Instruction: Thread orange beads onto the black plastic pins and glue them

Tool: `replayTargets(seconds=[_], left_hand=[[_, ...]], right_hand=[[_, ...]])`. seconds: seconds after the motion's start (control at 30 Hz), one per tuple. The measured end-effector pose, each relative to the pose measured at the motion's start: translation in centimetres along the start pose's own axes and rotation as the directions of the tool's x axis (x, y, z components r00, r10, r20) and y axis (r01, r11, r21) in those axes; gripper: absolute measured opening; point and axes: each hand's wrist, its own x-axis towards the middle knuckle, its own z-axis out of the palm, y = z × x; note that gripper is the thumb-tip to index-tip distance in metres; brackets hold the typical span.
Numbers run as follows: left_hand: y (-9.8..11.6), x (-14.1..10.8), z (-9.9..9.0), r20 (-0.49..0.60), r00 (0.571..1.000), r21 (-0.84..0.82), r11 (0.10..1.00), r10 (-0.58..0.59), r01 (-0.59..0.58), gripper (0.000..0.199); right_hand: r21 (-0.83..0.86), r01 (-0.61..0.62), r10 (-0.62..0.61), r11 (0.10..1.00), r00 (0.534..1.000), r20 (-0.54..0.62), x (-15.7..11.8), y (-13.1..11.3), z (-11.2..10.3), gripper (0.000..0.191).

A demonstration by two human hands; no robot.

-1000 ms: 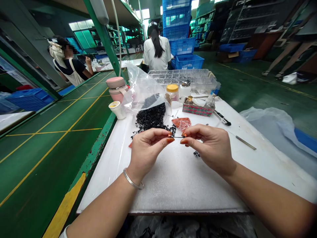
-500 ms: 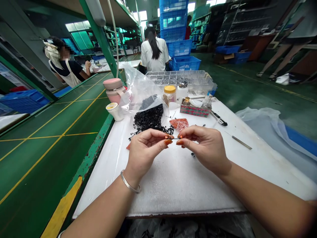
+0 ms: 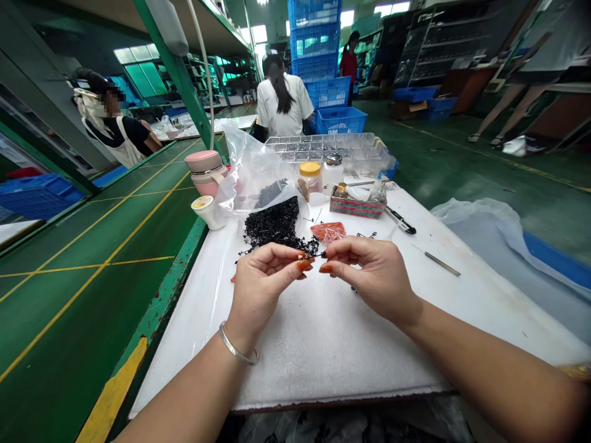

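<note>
My left hand and my right hand meet above the white work surface, thumb and forefinger pinched on each side. Between the fingertips runs a thin black rod-like part, its ends mostly hidden by the fingers. An orange bit seems to show at the left end, too small to name. Just beyond my left hand lies a heap of small black parts, spilling out of a clear plastic bag. A packet of orange-red pieces lies behind the fingertips.
A pink mug and a white tub stand at left. Behind are a yellow-lidded jar, a patterned box and a compartment tray. At right lie a utility knife and a thin metal tool. Several people are farther off.
Both hands have shifted slightly left in view, along with the whole scene. The black part now tilts a little, its right end higher. Both pinches remain closed.
</note>
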Motion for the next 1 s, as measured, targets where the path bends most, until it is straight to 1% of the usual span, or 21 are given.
replayTargets(seconds=[0.1,0.17,0.23,0.27,0.3,0.33,0.4,0.43,0.47,0.5,0.53,0.6,0.67,0.7,0.77,0.8,0.87,0.93,1.0], left_hand=[[0.0,0.0,-0.1,-0.012,1.0,0.011,1.0,-0.007,0.007,0.012],[0.1,0.0,-0.1,-0.018,1.0,0.015,1.0,-0.01,0.01,0.012],[0.2,0.0,-0.2,-0.02,1.0,0.013,1.0,-0.008,0.008,0.012],[0.3,0.0,-0.2,-0.021,1.0,0.016,1.0,-0.007,0.007,0.013],[0.3,0.0,-0.3,-0.021,1.0,0.022,1.0,-0.007,0.008,0.013],[0.3,0.0,-0.3,-0.017,1.0,0.031,0.999,-0.009,0.01,0.013],[0.2,-0.1,-0.1,0.011,1.0,0.058,0.998,-0.027,0.026,0.013],[0.0,-0.1,0.0,0.037,0.998,0.074,0.996,-0.044,0.041,0.013],[-0.1,-0.2,0.1,0.073,0.995,0.091,0.994,-0.067,0.06,0.013],[-0.4,-0.2,0.4,0.116,0.989,0.111,0.99,-0.096,0.083,0.014],[-0.6,-0.3,0.6,0.158,0.979,0.132,0.985,-0.128,0.108,0.014],[-1.2,-0.3,1.2,0.229,0.954,0.186,0.971,-0.191,0.15,0.014],[-1.7,-0.4,1.8,0.28,0.928,0.291,0.943,-0.246,0.162,0.011],[-1.9,-0.4,1.9,0.303,0.914,0.367,0.918,-0.271,0.15,0.01],[-2.3,-0.4,2.1,0.343,0.885,0.515,0.851,-0.313,0.101,0.006],[-2.5,-0.5,2.1,0.353,0.88,0.569,0.82,-0.317,0.067,0.006],[-2.7,-0.6,1.9,0.364,0.885,0.641,0.767,-0.289,-0.013,0.007],[-2.7,-0.8,1.7,0.382,0.895,0.684,0.721,-0.232,-0.106,0.008],[-2.5,-1.1,1.7,0.409,0.891,0.715,0.676,-0.197,-0.179,0.009]], right_hand=[[-0.008,0.004,-0.004,1.0,1.0,0.009,-0.1,0.1,0.0,0.013],[-0.028,0.036,-0.036,0.999,0.999,0.002,-0.2,0.0,-0.2,0.012],[-0.085,0.108,-0.114,0.99,0.991,-0.065,-0.2,-0.2,-1.0,0.009],[-0.122,0.148,-0.164,0.981,0.977,-0.137,-0.2,-0.4,-1.5,0.007],[-0.157,0.186,-0.22,0.97,0.947,-0.234,-0.2,-0.8,-2.3,0.007],[-0.183,0.219,-0.271,0.958,0.899,-0.344,-0.1,-1.2,-3.1,0.008],[-0.199,0.263,-0.329,0.944,0.76,-0.56,0.1,-2.2,-5.0,0.014],[-0.192,0.268,-0.328,0.944,0.701,-0.633,0.2,-2.7,-5.9,0.016],[-0.177,0.261,-0.309,0.949,0.663,-0.682,0.2,-3.2,-6.8,0.016],[-0.16,0.246,-0.284,0.956,0.645,-0.709,0.1,-3.6,-7.6,0.016],[-0.136,0.226,-0.253,0.965,0.653,-0.714,-0.1,-3.8,-8.3,0.015],[-0.105,0.188,-0.207,0.977,0.687,-0.697,-0.8,-3.9,-9.3,0.015],[-0.106,0.144,-0.178,0.984,0.722,-0.668,-1.7,-3.5,-9.9,0.014],[-0.117,0.119,-0.167,0.986,0.73,-0.662,-2.2,-3.2,-10.2,0.012],[-0.154,0.046,-0.137,0.987,0.745,-0.653,-3.2,-2.7,-10.4,0.011],[-0.168,-0.004,-0.106,0.986,0.759,-0.642,-3.6,-2.5,-10.5,0.011],[-0.192,-0.094,-0.041,0.977,0.8,-0.599,-4.4,-2.1,-10.5,0.01],[-0.201,-0.158,0.037,0.967,0.865,-0.5,-5.1,-1.6,-10.4,0.008],[-0.225,-0.198,0.113,0.954,0.933,-0.341,-5.5,-1.1,-9.9,0.006]])
